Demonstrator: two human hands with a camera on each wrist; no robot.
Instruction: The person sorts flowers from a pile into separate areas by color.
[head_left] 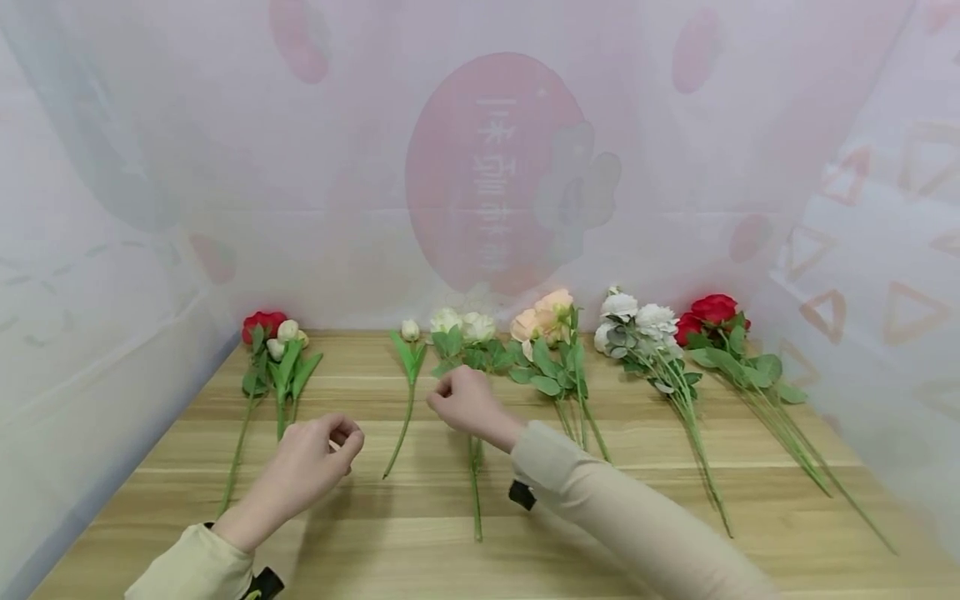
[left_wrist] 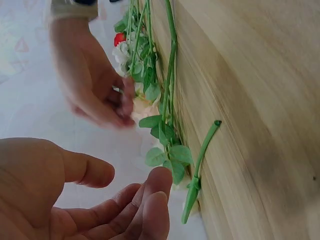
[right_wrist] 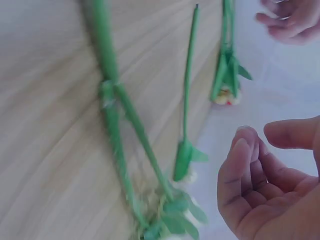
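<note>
My left hand [head_left: 311, 458] hovers over the left part of the table, its fingers loosely bent around nothing. Just beyond it lie white tulips [head_left: 288, 333] with broad green leaves. Above the stem of a white-flowered spray [head_left: 477, 327] is my right hand [head_left: 472, 404], also holding nothing; the right wrist view shows a gap between its thumb and fingers. It hides part of that stem in the head view. Between the hands, a single white tulip [head_left: 410, 331] lies with its stem [right_wrist: 189, 75] toward me.
A red rose [head_left: 262, 323] lies at the far left. To the right are peach flowers [head_left: 543, 318], a bunch of white flowers [head_left: 637, 321] and red roses [head_left: 712, 310], stems toward me. A printed cloth [head_left: 360, 233] stands behind the wooden table [head_left: 600, 533].
</note>
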